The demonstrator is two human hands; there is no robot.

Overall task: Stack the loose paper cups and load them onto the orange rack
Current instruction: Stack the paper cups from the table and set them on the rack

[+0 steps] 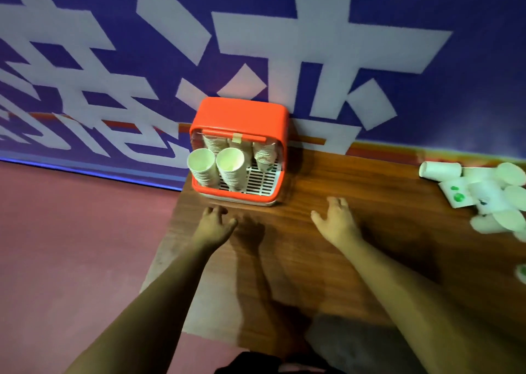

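Bare skin, both hands out over the wooden table (355,180), neither holding anything. Left hand (212,225) sits just short of the orange rack (240,114), fingers extended toward its front lip; can't tell if fingertips touch it. Right hand (336,219) hovers to the right of the rack, fingers spread and relaxed, palm down, apart from the rack. Rack stands at the table's far left edge against the wall, front open, white slotted tray (260,182) inside. Two front stacks (217,170) of nested cups lean mouth-forward at the left and centre, more stacks (263,154) behind and to the right. Loose paper cups (484,194) lie tumbled at the far right table edge, well apart from both hands. Blue wall banner (85,17) with big white characters behind.
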